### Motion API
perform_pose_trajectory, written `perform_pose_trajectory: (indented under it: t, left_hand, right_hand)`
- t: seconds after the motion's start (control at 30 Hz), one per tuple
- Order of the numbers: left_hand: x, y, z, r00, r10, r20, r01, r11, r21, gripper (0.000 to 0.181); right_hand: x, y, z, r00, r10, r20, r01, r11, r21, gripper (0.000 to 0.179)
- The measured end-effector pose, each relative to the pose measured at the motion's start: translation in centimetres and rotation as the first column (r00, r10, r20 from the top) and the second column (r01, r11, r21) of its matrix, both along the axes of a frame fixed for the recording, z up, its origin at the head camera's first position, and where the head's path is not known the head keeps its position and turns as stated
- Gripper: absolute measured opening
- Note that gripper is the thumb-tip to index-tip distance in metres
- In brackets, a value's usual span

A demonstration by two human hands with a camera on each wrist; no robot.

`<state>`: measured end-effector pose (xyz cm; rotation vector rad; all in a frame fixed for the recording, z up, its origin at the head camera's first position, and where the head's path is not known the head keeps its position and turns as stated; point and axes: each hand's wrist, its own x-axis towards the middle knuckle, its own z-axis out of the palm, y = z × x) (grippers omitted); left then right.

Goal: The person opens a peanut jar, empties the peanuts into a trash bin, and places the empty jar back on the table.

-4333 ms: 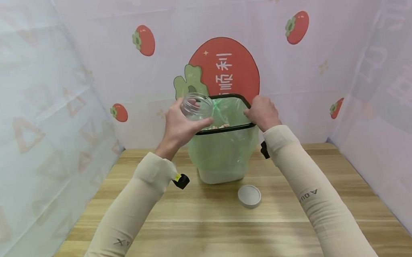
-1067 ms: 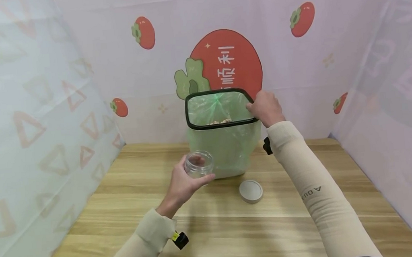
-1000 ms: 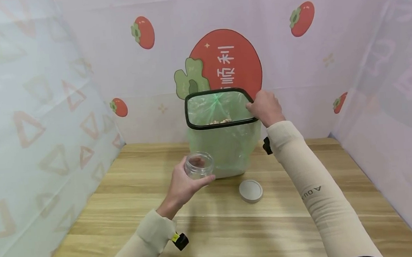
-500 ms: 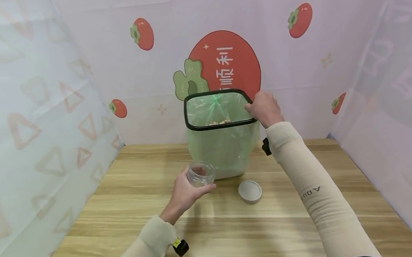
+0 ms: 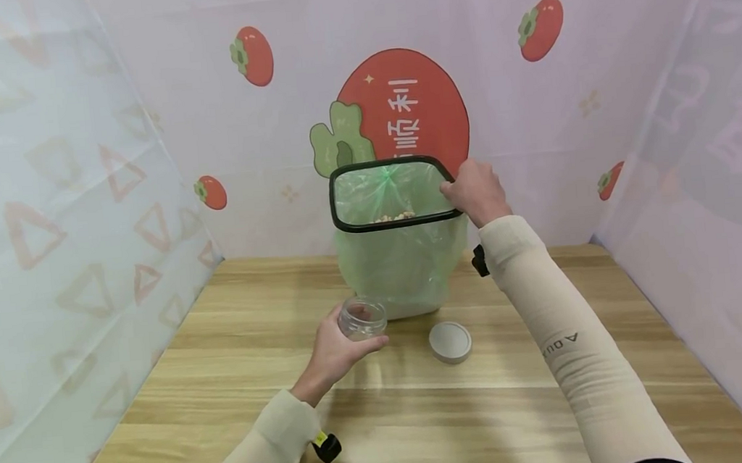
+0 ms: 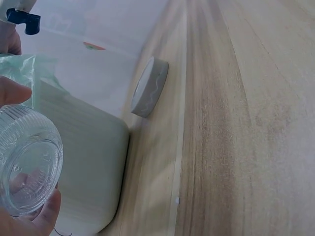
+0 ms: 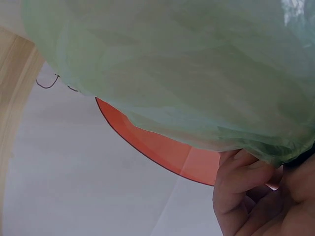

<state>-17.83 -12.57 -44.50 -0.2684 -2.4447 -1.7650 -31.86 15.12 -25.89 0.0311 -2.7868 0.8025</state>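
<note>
My left hand (image 5: 335,352) grips a clear, ribbed jar (image 5: 362,321) by its side, thumb and fingers around it. The jar has no lid on and looks empty; its base (image 6: 32,169) faces the left wrist camera, so it is held off the table. Behind it stands a trash bin lined with a green plastic bag (image 5: 406,261) under a black rim (image 5: 403,223). Pale nut-like bits (image 5: 396,217) lie inside the bag. My right hand (image 5: 476,193) holds the rim's right side; the right wrist view shows its curled fingers (image 7: 236,182) against the bag.
A round white lid (image 5: 450,342) lies on the wooden table (image 5: 419,424), in front of the bin and right of the jar. Printed cloth walls (image 5: 271,130) close off the back and both sides.
My left hand has brought the jar from the bin's mouth down and towards me, lowering it slightly further in the last second. My right hand has stayed on the rim.
</note>
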Motion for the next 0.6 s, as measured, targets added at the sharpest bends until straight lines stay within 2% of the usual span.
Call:
perform_pose_trajectory:
  t: [0.2,0.6]
  left_hand:
    - [-0.2,-0.1,-0.4,1.0,0.015,0.008,-0.015,1.0,-0.015,0.072]
    - [-0.4,-0.3,-2.2,0.998,0.02,0.06,-0.02,1.0,0.001,0.071]
  right_hand:
    - [-0.1,-0.1,0.1,1.0,0.001,0.001,-0.001,1.0,-0.007,0.033]
    - [-0.2,0.0,0.0,1.0,-0.007,0.005,0.007,1.0,-0.001,0.034]
